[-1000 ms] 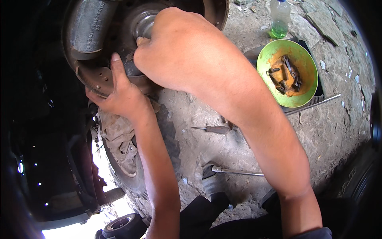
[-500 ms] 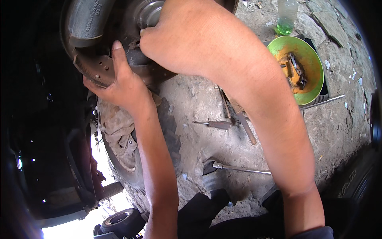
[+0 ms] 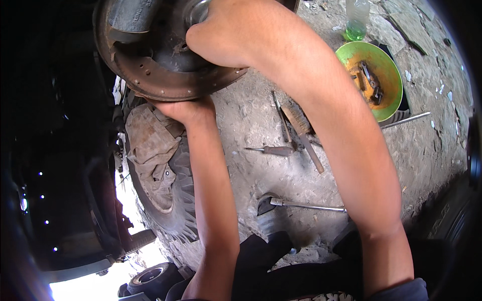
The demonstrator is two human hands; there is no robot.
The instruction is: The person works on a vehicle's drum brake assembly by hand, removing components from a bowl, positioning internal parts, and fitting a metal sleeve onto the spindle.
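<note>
A rusty brake backing plate [image 3: 165, 83] with a grey cylindrical part [image 3: 131, 17] and a metal hub [image 3: 196, 11] fills the top. My right hand [image 3: 221, 35] reaches over the hub area; its fingers are hidden behind the hand and wrist. My left hand [image 3: 186, 109] is under the plate's lower rim, against it, with most fingers out of sight. Below lie a tire [image 3: 178, 205] with a crumpled tan cloth [image 3: 150, 140] on it, a screwdriver [image 3: 273, 150], a wire brush [image 3: 306, 140] and a thin tool [image 3: 281, 115].
A green bowl [image 3: 390, 95] of metal parts sits at right, near a bottle with green liquid [image 3: 355, 27] and a long rod [image 3: 411, 119]. A socket wrench [image 3: 311, 205] lies near my legs. Dark vehicle bodywork [image 3: 60, 150] lines the left; another tire [image 3: 447, 220] stands at lower right.
My left hand has moved from the plate's left side, thumb on its face, to under the lower rim. My right hand has risen slightly, and more of the floor tools now show.
</note>
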